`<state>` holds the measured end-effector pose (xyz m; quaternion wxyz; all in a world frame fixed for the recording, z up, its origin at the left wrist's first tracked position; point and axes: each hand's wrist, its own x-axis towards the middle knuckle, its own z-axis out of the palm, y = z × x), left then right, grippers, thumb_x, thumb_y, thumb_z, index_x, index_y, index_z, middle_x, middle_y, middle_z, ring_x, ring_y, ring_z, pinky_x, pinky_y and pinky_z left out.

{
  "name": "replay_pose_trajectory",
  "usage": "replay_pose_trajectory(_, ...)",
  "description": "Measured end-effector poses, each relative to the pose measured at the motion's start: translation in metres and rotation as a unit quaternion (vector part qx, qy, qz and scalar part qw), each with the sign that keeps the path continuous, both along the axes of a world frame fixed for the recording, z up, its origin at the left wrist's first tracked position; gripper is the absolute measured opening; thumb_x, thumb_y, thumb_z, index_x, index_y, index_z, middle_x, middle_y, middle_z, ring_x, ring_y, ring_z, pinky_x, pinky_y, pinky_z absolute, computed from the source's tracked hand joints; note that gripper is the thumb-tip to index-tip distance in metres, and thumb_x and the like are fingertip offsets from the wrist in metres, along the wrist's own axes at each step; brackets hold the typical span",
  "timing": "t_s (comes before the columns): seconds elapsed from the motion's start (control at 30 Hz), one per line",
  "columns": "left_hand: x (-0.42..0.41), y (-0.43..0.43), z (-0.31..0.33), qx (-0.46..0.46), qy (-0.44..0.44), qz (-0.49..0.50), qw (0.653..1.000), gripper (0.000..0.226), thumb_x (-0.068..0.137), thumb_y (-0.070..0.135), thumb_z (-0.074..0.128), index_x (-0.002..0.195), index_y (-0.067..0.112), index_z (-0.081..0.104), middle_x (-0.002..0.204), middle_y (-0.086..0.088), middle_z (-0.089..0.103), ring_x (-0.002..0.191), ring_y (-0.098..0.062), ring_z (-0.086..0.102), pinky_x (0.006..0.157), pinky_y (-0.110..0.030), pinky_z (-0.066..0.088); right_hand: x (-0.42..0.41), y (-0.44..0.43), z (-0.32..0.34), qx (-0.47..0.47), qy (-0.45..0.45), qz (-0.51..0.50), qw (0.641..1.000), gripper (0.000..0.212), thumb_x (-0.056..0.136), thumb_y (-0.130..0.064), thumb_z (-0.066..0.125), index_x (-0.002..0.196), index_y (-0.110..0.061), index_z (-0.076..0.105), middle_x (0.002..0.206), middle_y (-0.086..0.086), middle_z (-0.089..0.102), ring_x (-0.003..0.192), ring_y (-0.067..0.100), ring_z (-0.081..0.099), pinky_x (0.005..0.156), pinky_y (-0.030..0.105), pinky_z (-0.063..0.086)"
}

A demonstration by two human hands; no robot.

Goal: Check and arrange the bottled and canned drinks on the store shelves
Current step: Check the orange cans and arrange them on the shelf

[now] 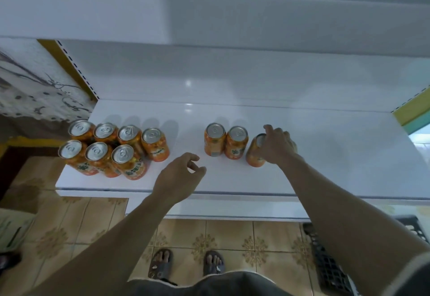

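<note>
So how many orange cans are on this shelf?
10 cans: four back-left, three front-left, two upright at centre, one can gripped by the right hand. None seems hidden.

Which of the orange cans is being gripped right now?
The rightmost can, at the end of the three on the right. The right hand grips it at the top; no hand touches the other cans.

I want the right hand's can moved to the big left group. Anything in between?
Yes. Two upright orange metal cans stand directly left of the tilted orange can the right hand grips; the left hand hovers beyond.
</note>
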<state>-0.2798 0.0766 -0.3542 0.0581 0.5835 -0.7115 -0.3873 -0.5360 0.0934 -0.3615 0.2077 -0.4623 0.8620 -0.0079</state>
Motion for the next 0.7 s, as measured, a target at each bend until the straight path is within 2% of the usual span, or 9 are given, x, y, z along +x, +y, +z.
replay_pose_trajectory(0.1,0.016,-0.006,0.001,-0.006,-0.02,-0.006,1.0,0.038,0.094,0.047,0.059,0.127,0.029,0.056,0.11,0.014,0.065,0.094,-0.01,0.063,0.085,-0.039,0.058,0.024,-0.006,0.024,-0.098,0.057,0.041,0.993,0.062,0.093,-0.027,0.061,0.15,-0.019,0.038,0.145,0.008,0.048,0.135,0.029,0.039,0.104,0.039,0.036)
replay_pose_trajectory(0.2,0.045,-0.012,0.003,-0.018,-0.04,-0.009,0.999,0.038,0.094,0.046,0.059,0.128,0.028,0.056,0.112,0.014,0.066,0.095,-0.009,0.063,0.086,-0.034,0.056,0.084,-0.025,0.043,-0.179,-0.008,0.086,0.98,0.053,0.094,-0.029,0.061,0.145,-0.025,0.047,0.142,0.0,0.052,0.131,0.024,0.047,0.101,0.037,0.04)
replay_pose_trajectory(0.3,0.08,-0.02,0.006,-0.043,-0.051,0.004,0.998,0.034,0.095,0.044,0.059,0.125,0.028,0.058,0.109,0.015,0.064,0.092,-0.006,0.06,0.079,-0.025,0.05,0.153,-0.05,0.038,-0.143,-0.079,0.159,0.974,0.053,0.095,-0.037,0.062,0.144,-0.025,0.048,0.144,0.0,0.053,0.121,0.024,0.059,0.099,0.036,0.047)
replay_pose_trajectory(0.37,0.102,-0.026,0.009,-0.059,-0.064,0.015,0.996,0.029,0.096,0.042,0.058,0.121,0.03,0.059,0.104,0.017,0.06,0.091,-0.005,0.055,0.075,-0.023,0.041,0.19,-0.068,0.026,-0.113,-0.11,0.175,0.972,0.058,0.092,-0.041,0.064,0.145,-0.024,0.046,0.143,0.002,0.053,0.121,0.025,0.059,0.098,0.038,0.048)
replay_pose_trajectory(0.5,0.141,-0.039,0.013,-0.079,-0.059,0.028,0.995,0.013,0.095,0.041,0.057,0.099,0.028,0.059,0.096,0.01,0.066,0.083,-0.011,0.058,0.07,-0.026,0.042,0.232,-0.097,-0.003,-0.082,-0.129,0.134,0.979,0.075,0.083,-0.042,0.074,0.145,-0.022,0.039,0.137,0.006,0.051,0.125,0.03,0.053,0.092,0.04,0.045)
replay_pose_trajectory(0.6,0.161,-0.046,0.014,-0.062,-0.046,0.026,0.997,0.018,0.095,0.042,0.058,0.107,0.029,0.061,0.101,0.01,0.066,0.09,-0.014,0.063,0.073,-0.028,0.046,0.244,-0.11,-0.024,-0.061,-0.146,0.094,0.983,0.093,0.08,-0.041,0.079,0.154,-0.023,0.026,0.148,0.005,0.042,0.134,0.029,0.046,0.099,0.041,0.043)
replay_pose_trajectory(0.7,0.176,-0.05,0.016,-0.066,-0.022,-0.001,0.998,0.02,0.096,0.042,0.056,0.111,0.029,0.061,0.103,0.01,0.067,0.092,-0.012,0.062,0.075,-0.027,0.047,0.25,-0.112,-0.033,-0.094,-0.146,0.051,0.984,0.083,0.077,-0.041,0.08,0.145,-0.023,0.037,0.139,0.003,0.053,0.123,0.028,0.055,0.091,0.039,0.044)
